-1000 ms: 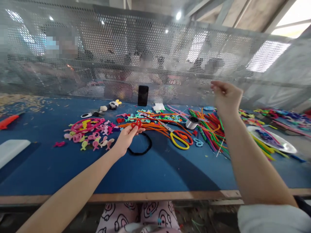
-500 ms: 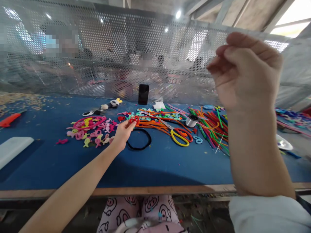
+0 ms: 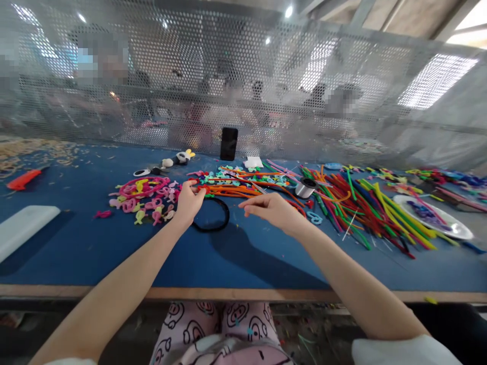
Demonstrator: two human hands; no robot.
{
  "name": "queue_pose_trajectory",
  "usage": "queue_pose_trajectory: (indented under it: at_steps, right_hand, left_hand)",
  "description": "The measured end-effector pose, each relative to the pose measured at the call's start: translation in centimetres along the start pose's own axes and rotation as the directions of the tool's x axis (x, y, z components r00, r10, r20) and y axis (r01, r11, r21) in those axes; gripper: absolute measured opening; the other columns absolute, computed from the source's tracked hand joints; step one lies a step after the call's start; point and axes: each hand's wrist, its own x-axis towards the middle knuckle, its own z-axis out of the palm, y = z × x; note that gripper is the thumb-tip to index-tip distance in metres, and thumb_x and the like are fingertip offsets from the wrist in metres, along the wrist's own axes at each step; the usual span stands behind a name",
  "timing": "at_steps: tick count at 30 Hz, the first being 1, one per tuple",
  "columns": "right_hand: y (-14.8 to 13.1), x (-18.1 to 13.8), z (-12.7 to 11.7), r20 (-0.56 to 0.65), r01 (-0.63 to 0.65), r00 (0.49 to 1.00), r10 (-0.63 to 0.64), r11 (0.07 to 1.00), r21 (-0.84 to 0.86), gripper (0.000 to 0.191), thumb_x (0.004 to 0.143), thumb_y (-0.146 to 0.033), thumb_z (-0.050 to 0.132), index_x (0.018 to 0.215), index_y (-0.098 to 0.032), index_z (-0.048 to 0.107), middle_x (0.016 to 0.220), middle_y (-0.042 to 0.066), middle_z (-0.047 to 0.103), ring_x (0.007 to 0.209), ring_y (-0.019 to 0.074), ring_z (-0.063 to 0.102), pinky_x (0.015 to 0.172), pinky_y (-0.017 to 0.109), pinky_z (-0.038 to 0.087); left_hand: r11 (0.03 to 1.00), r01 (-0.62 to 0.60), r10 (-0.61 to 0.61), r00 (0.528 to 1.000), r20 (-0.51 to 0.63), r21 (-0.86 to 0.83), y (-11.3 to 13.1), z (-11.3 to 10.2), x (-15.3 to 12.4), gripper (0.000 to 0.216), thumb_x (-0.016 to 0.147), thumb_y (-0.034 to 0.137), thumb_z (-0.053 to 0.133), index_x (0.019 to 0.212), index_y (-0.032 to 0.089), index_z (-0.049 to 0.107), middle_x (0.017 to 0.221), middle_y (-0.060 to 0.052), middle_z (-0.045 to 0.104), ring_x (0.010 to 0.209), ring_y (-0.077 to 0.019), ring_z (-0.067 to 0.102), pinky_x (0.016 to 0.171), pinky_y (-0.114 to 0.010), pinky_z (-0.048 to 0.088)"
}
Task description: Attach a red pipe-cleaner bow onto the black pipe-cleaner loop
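Observation:
My left hand [image 3: 189,200] is stretched out over the blue table [image 3: 247,258] and pinches a small red pipe-cleaner piece [image 3: 202,189] between its fingertips. Just beyond the hand lies a black loop [image 3: 224,224]. My right hand [image 3: 272,209] hovers low over the table to the right of the loop, with its fingers pinched together and pointing left. What the right hand holds is too fine to see. Orange pipe cleaners [image 3: 228,191] lie right behind both hands.
Small pink and yellow shapes [image 3: 144,200] are piled at the left. A thread spool [image 3: 304,187], a heap of coloured pipe cleaners [image 3: 357,205] and a white plate [image 3: 452,230] are at the right. A phone [image 3: 229,143] leans on the mesh screen [image 3: 243,91]. An orange cutter [image 3: 25,178] and a white block [image 3: 23,228] lie far left.
My right hand has come down from high in front of the screen to just above the table beside the black loop. My left hand has stayed put with the red piece.

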Motion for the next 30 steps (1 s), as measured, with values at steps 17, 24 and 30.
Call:
queue_pose_trajectory:
  at_steps: [17, 24, 30]
  right_hand:
    - [5.6, 0.7, 1.4, -0.16, -0.076, 0.977, 0.14, 0.933, 0.352, 0.029, 0.077, -0.035, 0.075, 0.099, -0.017, 0.076, 0.086, 0.008, 0.078, 0.067, 0.0139, 0.061, 0.058, 0.027, 0.038]
    - [5.3, 0.1, 2.5, -0.153, -0.196, 0.932, 0.328, 0.812, 0.55, 0.028, 0.067, -0.033, 0.081, 0.089, -0.015, 0.079, 0.078, 0.007, 0.076, 0.056, 0.009, 0.048, 0.052, 0.026, 0.033]
    - [5.0, -0.1, 3.3, -0.044, -0.29, 0.913, 0.406, 0.722, 0.628, 0.024, 0.063, -0.032, 0.082, 0.074, -0.012, 0.076, 0.067, 0.007, 0.071, 0.047, 0.0045, 0.038, 0.045, 0.023, 0.026]
  left_hand:
    - [0.356, -0.743, 0.277, 0.663, 0.695, 0.567, 3.7, 0.1, -8.8, 0.019, 0.091, 0.026, 0.05, 0.08, 0.018, 0.064, 0.08, -0.015, 0.069, 0.081, -0.0298, 0.065, 0.061, -0.033, 0.042]
    - [0.625, -0.561, 0.245, 0.802, 0.545, 0.544, 3.7, 1.0, -8.6, 0.018, 0.098, 0.028, 0.047, 0.088, 0.017, 0.058, 0.077, -0.011, 0.065, 0.079, -0.0298, 0.064, 0.07, -0.037, 0.043]
    - [0.867, -0.368, 0.169, 0.852, 0.495, 0.337, 4.2, 0.9, -8.5, 0.015, 0.099, 0.032, 0.045, 0.096, 0.021, 0.055, 0.088, -0.006, 0.069, 0.083, -0.0234, 0.067, 0.075, -0.034, 0.048]
